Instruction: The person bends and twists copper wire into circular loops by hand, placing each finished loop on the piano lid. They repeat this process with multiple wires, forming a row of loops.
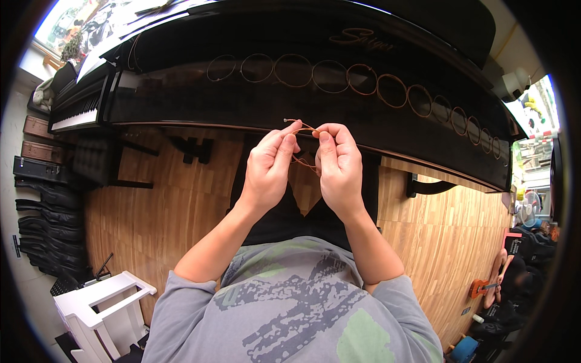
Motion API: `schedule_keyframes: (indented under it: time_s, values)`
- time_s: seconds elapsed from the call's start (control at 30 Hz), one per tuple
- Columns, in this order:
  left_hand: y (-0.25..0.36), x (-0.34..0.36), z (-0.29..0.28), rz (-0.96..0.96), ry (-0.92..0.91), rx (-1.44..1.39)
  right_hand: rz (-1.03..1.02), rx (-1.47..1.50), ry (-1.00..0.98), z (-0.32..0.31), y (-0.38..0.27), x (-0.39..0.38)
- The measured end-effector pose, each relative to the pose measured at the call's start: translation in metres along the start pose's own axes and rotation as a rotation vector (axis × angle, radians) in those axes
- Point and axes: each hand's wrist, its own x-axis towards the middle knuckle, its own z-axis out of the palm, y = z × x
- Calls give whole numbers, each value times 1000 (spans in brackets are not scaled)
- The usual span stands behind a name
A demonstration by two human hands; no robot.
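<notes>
Between my hands, close to the near edge of the black piano, is a coiled copper-coloured instrument string (307, 128). My left hand (268, 169) pinches it between thumb and fingers, and a short end with a small pale tip sticks up past those fingers. With thumb and forefinger, my right hand (341, 169) grips the coil's other side. Part of the loop hangs below the fingertips; the fingers hide the rest. Beyond my hands, several coiled strings (378, 91) lie in a curved row on the glossy piano lid (230, 100), some silvery, others copper-coloured.
Another keyboard (75, 120) and a black padded bench (94, 158) are at the left. Black instrument cases (48, 218) line the left wall. A white wooden stand (100, 308) is at the lower left. An orange ukulele-like instrument (480, 288) lies at the right, near a fan (530, 206).
</notes>
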Motion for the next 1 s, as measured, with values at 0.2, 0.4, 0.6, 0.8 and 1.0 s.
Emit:
schedule_keyframes:
  time_s: [0.2, 0.4, 0.6, 0.8, 1.0]
  values:
    - [4, 3, -7, 234, 147, 271, 71, 295, -59, -8, 1, 7]
    - [8, -1, -6, 323, 228, 227, 83, 360, -68, -8, 0, 7]
    - [4, -3, -7, 586, 215, 310, 110, 456, -46, -9, 5, 12]
    - [9, 2, -9, 283, 223, -13, 47, 384, -106, -6, 3, 8]
    - [4, 8, -21, 113, 222, -352, 64, 389, -74, -13, 10, 13]
